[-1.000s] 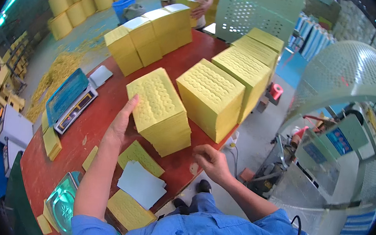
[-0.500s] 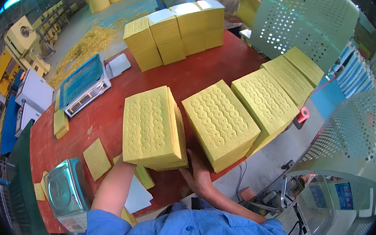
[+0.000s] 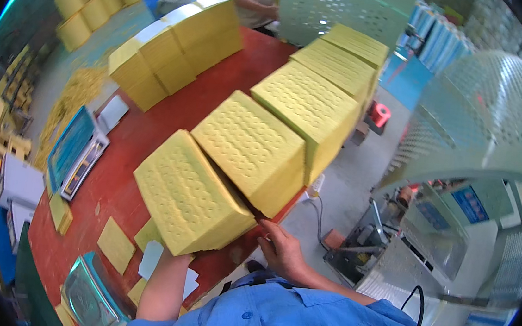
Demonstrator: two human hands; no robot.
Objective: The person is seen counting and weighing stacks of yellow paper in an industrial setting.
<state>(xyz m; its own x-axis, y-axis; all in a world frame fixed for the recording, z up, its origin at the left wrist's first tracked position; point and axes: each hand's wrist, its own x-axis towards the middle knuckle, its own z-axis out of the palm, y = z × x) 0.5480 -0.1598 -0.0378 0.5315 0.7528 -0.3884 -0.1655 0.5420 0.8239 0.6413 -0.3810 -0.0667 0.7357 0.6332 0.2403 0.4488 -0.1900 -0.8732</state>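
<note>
A thick stack of yellow sheets (image 3: 191, 194), pressed with rows of round marks, stands closest to me on the red table (image 3: 256, 54). My left hand (image 3: 175, 261) is against its near lower side, with its fingers hidden by the stack. Just off its right corner is my right hand (image 3: 285, 252), fingers spread and nothing in them. A second stack (image 3: 253, 146) of the same sheets stands beyond, its near end almost against the first. More stacks (image 3: 309, 101) continue the row toward the far right.
Yellow stacks with white tops (image 3: 175, 42) line the far left edge. At left are a blue-topped scale (image 3: 78, 150), loose sheets (image 3: 115, 244) and a shiny metal-topped scale (image 3: 91, 291). Perforated guards (image 3: 481, 122) cover machinery at right. Another person (image 3: 252, 0) stands beyond the table.
The near stack has turned and come right against the row, narrowing the gap. My right hand has come away from its side. The whole view has swung right.
</note>
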